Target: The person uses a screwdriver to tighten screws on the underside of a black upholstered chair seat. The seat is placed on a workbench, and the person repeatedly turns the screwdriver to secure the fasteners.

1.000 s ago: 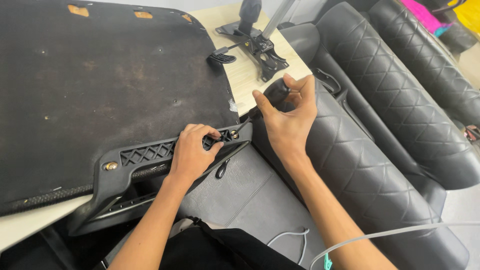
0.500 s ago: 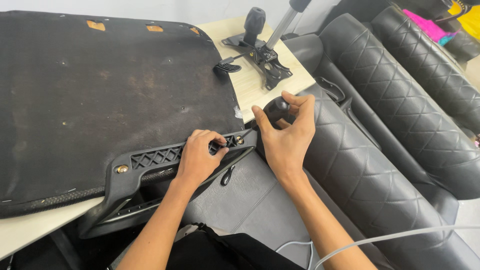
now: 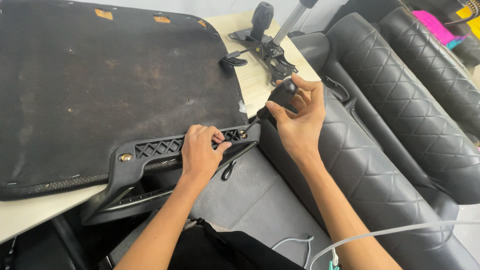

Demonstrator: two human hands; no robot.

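The right hand [image 3: 300,117] is clamped on a black-handled screwdriver [image 3: 277,97], its tip on the brass screw [image 3: 243,134] just left of it. The left hand [image 3: 200,150] presses flat, fingers together, on the black plastic bracket [image 3: 155,150] over the dark seat base [image 3: 110,85]; keeping the shaft in line with the screw should stop slipping

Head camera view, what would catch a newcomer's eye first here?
Probably the right hand at centre, gripping a black-handled screwdriver whose tip meets a brass screw. The left hand presses on the black plastic bracket at the edge of a big dark seat panel.
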